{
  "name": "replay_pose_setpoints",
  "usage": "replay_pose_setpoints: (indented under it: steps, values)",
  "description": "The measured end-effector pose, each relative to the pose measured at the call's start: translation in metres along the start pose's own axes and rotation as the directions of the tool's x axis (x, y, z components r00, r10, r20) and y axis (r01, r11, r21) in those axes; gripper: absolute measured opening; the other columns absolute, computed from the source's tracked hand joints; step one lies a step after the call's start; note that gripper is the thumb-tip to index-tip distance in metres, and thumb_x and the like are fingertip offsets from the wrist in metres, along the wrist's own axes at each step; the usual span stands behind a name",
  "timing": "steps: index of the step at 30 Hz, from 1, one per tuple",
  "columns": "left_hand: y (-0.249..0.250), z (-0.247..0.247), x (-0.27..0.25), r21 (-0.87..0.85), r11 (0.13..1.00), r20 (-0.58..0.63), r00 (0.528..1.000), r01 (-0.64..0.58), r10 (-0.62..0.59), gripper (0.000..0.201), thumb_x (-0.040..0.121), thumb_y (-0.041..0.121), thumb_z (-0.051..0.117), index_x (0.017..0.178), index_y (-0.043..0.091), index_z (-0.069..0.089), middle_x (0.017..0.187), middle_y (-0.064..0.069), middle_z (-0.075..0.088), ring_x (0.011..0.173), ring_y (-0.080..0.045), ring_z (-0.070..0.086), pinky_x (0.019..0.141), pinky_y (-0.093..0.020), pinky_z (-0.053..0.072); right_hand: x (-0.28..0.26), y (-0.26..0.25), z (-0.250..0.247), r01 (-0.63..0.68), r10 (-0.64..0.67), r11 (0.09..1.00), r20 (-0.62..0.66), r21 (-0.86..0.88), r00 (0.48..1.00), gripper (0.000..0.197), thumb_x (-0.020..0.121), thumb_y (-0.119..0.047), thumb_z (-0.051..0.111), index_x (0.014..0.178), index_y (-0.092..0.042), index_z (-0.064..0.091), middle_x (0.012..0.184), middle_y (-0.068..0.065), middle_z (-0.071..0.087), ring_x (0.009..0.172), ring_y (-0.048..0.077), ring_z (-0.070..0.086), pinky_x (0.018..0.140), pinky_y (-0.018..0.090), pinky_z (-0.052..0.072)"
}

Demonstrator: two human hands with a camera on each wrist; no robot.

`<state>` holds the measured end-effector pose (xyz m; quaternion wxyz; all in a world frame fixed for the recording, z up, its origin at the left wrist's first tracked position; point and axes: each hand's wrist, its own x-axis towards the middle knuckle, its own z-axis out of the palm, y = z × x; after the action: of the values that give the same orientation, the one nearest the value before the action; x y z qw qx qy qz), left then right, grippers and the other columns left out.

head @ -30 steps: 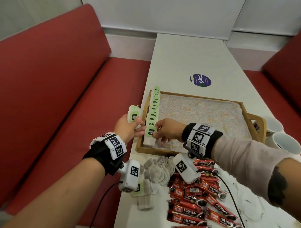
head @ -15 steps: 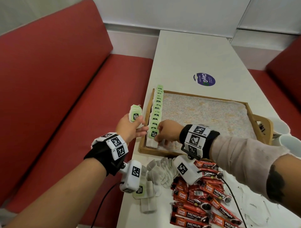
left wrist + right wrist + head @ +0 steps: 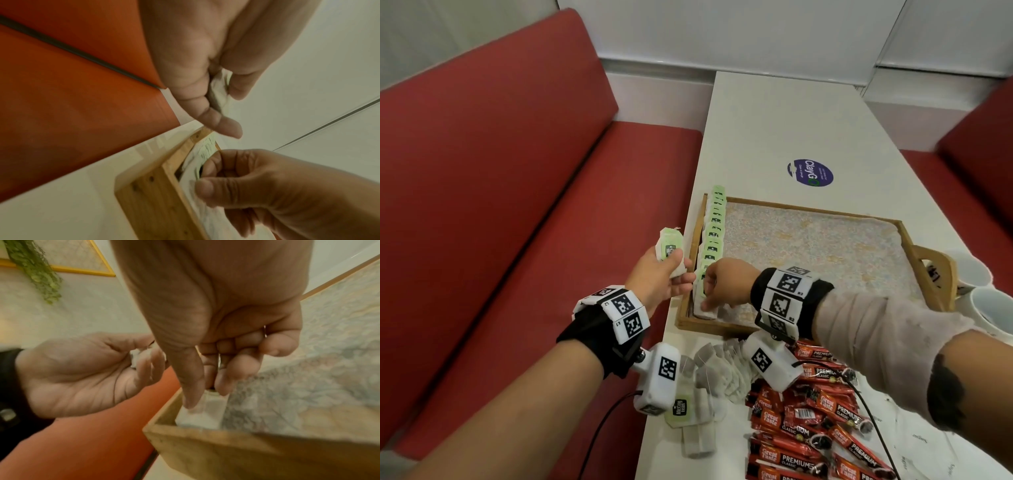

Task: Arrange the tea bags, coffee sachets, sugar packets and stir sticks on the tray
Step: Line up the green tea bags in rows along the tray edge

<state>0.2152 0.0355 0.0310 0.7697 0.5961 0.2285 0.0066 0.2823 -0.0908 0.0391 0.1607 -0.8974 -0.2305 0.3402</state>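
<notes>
Tea bags (image 3: 719,375) lie loose on the near table edge beside the red coffee sachets (image 3: 811,425). Just past them, the right hand (image 3: 726,286) pinches the nearest bag of the row (image 3: 713,236) along the tray's left wall, in the near corner of the tray (image 3: 709,324). Best to seat it upright, overlapping its neighbour, before letting go. The left hand (image 3: 657,277), just outside the tray, grips a small stack of bags (image 3: 669,250), ready to feed the next one. The far tray floor is bare.
</notes>
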Motion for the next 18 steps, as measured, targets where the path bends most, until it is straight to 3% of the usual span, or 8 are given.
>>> replay_pose_setpoints:
  steps: [3, 5, 7, 11, 13, 16, 18]
  values:
    - [0.003, 0.0, -0.001, -0.035, 0.999, 0.056, 0.998, 0.021, -0.019, 0.013, 0.102, 0.011, 0.037, 0.112, 0.01, 0.044, 0.096, -0.007, 0.057, 0.071, -0.015, 0.06, 0.053, -0.02, 0.056, -0.005, -0.003, -0.01, 0.02, -0.017, 0.999, -0.064, 0.043, 0.998, 0.015, 0.085, -0.024, 0.069, 0.087, -0.013, 0.059, 0.081, 0.004, 0.061, 0.065, 0.017, 0.057, 0.06, 0.026, 0.05]
    - [0.006, 0.002, -0.001, -0.041, 0.999, 0.085, 0.996, 0.014, -0.01, 0.023, 0.102, 0.008, 0.036, 0.124, 0.007, 0.039, 0.1, -0.007, 0.058, 0.077, -0.017, 0.063, 0.058, -0.021, 0.057, -0.011, -0.004, -0.021, 0.051, -0.027, 0.986, -0.151, 0.157, 0.988, 0.011, 0.091, -0.022, 0.06, 0.09, -0.011, 0.059, 0.076, 0.001, 0.061, 0.057, 0.013, 0.053, 0.052, 0.02, 0.045]
    - [0.01, 0.005, -0.002, -0.028, 1.0, 0.113, 0.994, -0.006, 0.009, 0.025, 0.101, 0.006, 0.037, 0.126, 0.007, 0.04, 0.103, -0.007, 0.06, 0.082, -0.018, 0.065, 0.064, -0.023, 0.059, -0.017, -0.005, -0.031, 0.117, -0.047, 0.952, -0.243, 0.281, 0.969, 0.012, 0.094, -0.021, 0.056, 0.091, -0.01, 0.059, 0.073, -0.002, 0.06, 0.053, 0.01, 0.051, 0.048, 0.017, 0.041]
    - [0.019, 0.013, -0.004, 0.001, 0.999, 0.15, 0.987, -0.052, 0.052, 0.022, 0.098, 0.002, 0.044, 0.119, 0.006, 0.047, 0.099, -0.007, 0.064, 0.082, -0.018, 0.067, 0.066, -0.023, 0.058, -0.03, -0.007, -0.042, 0.247, -0.082, 0.876, -0.376, 0.414, 0.923, 0.014, 0.093, -0.021, 0.059, 0.094, -0.007, 0.062, 0.076, -0.001, 0.061, 0.053, 0.01, 0.051, 0.043, 0.013, 0.039]
    - [0.021, 0.016, -0.005, 0.025, 0.997, 0.167, 0.983, -0.077, 0.072, 0.022, 0.095, 0.0, 0.049, 0.116, 0.006, 0.05, 0.097, -0.007, 0.065, 0.082, -0.018, 0.067, 0.068, -0.024, 0.059, -0.034, -0.007, -0.043, 0.285, -0.096, 0.854, -0.406, 0.435, 0.909, 0.011, 0.09, -0.021, 0.064, 0.088, -0.011, 0.062, 0.074, -0.001, 0.06, 0.053, 0.009, 0.051, 0.043, 0.013, 0.039]
    - [0.025, 0.022, -0.008, 0.061, 0.991, 0.199, 0.975, -0.116, 0.102, 0.02, 0.092, -0.005, 0.052, 0.105, 0.01, 0.056, 0.091, -0.008, 0.064, 0.079, -0.016, 0.065, 0.068, -0.024, 0.056, -0.036, -0.003, -0.043, 0.316, -0.109, 0.835, -0.426, 0.451, 0.898, 0.018, 0.084, -0.019, 0.07, 0.074, -0.016, 0.056, 0.073, 0.003, 0.059, 0.056, 0.011, 0.051, 0.05, 0.019, 0.043]
    - [0.027, 0.026, -0.01, 0.07, 0.987, 0.234, 0.964, -0.144, 0.124, 0.023, 0.09, -0.009, 0.052, 0.096, 0.012, 0.057, 0.086, -0.011, 0.06, 0.077, -0.02, 0.059, 0.064, -0.025, 0.052, -0.037, 0.0, -0.042, 0.327, -0.107, 0.817, -0.432, 0.475, 0.895, 0.019, 0.083, -0.016, 0.071, 0.073, -0.013, 0.056, 0.075, 0.008, 0.059, 0.058, 0.014, 0.052, 0.055, 0.024, 0.046]
